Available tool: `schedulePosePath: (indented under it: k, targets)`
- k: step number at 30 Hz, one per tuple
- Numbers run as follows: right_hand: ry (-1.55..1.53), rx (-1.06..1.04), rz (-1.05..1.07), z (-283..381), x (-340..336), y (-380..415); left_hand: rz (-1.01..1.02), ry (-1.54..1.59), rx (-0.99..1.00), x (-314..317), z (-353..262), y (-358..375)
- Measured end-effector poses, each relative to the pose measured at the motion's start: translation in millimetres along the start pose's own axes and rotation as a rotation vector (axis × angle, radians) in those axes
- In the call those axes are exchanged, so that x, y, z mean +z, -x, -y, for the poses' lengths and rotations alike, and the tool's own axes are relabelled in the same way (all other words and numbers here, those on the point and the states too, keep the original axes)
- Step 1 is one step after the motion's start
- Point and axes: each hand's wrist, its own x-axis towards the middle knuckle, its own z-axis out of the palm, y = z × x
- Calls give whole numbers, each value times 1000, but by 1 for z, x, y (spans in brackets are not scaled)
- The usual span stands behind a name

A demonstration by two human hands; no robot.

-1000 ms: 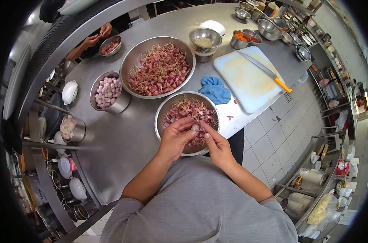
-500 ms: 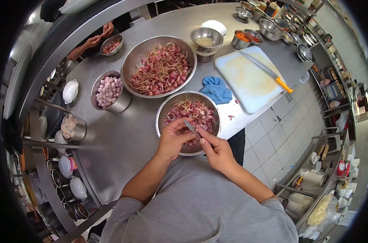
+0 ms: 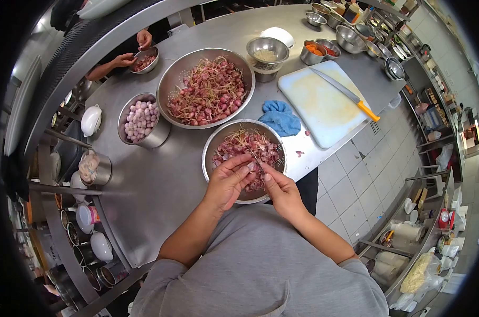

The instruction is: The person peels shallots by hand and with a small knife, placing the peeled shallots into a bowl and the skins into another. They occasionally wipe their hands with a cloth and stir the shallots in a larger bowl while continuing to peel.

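My left hand (image 3: pixel 228 182) is closed, its fingertips pinching a small pale shallot (image 3: pixel 251 167). In my right hand (image 3: pixel 285 194) I grip a small knife (image 3: pixel 257 160), its blade now almost edge-on and close to the shallot. Both hands hover over a steel colander (image 3: pixel 206 153) that holds reddish shallot skins and root ends (image 3: pixel 250 143). Just beyond stands a larger colander (image 3: pixel 170 74), heaped with unpeeled shallots (image 3: pixel 210 92) with stringy roots. Left of it, peeled shallots (image 3: pixel 141 120) fill a deep steel pot (image 3: pixel 157 136).
A blue cloth (image 3: pixel 279 118) lies beside a white cutting board (image 3: pixel 324 108), which bears a yellow-handled knife (image 3: pixel 363 108). Stacked steel bowls (image 3: pixel 268 47) stand behind. Across the steel table (image 3: pixel 160 206), another person's hands (image 3: pixel 126 59) are at a small bowl (image 3: pixel 154 63).
The small knife has turned from blade-flat to nearly edge-on, and my left fingers have opened slightly around the shallot. The other person's hands have moved apart, one lower at the bowl.
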Motion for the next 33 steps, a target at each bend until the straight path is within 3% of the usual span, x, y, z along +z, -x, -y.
schedulePosePath:
  k: [2,8,12,17,21,23,27,33]
  targets:
    - [149,-213,-40,3,5,2,3,16,6,1,1,1]
    - [327,-324,-5,9,8,6,4,32,18,7,1,0]
    - [389,-276,-5,8,2,2,-8,22,9,-1,5,-3]
    - [74,-15,14,6,-5,-3,-4,27,-24,2,3,0]
    - [71,-120,-6,-2,1,-1,-24,149,-29,8,2,0]
    - [193,-282,0,6,6,2,-12,149,-34,5,4,-1]
    - [233,-275,6,6,4,0,0,86,-22,3,6,-3]
    - [90,-33,-20,2,-4,-6,47,-47,12,0,3,-1]
